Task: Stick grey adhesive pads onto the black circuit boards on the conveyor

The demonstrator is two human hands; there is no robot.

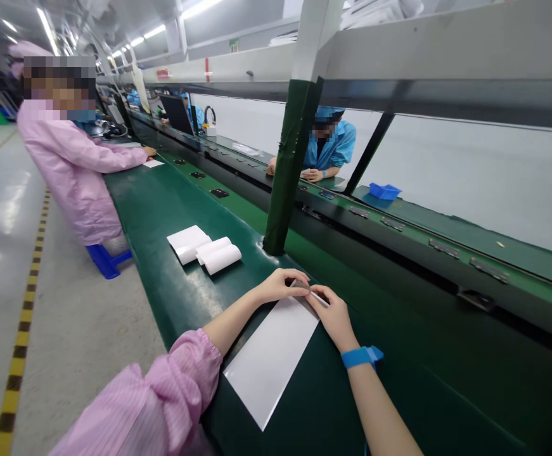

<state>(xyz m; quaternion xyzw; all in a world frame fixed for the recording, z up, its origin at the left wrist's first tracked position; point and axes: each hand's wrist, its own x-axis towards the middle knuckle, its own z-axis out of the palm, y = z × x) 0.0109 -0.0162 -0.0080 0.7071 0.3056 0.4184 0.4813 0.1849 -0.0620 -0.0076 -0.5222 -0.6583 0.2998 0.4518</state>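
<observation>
Taking my bearings from the green post (286, 177): the long edge of the bench (142, 215) runs along to its left, slanting away, with the floor dropping off beyond. Room to move, then: green surface shows on the near side of the post, left of my left forearm, and more of it spreads to the post's right.

Now the grip! My left hand (285, 285) pinches the far end of the white sheet (273, 361), just on the near side of the post. My right hand (336, 318), nearer and right of the post, pinches its far corner, fingertips meeting the left's; the exact contact is partly hidden. From there the sheet reaches back toward me, flat on the bench.

Left of the post sit curled white papers (204, 248), well apart from my hands. Farther left, a co-worker in pink (73, 145) leans over the bench. Behind the post is a co-worker in blue (335, 145), with a blue tray (384, 191) to the post's right. The post itself blocks the way straight ahead.
</observation>
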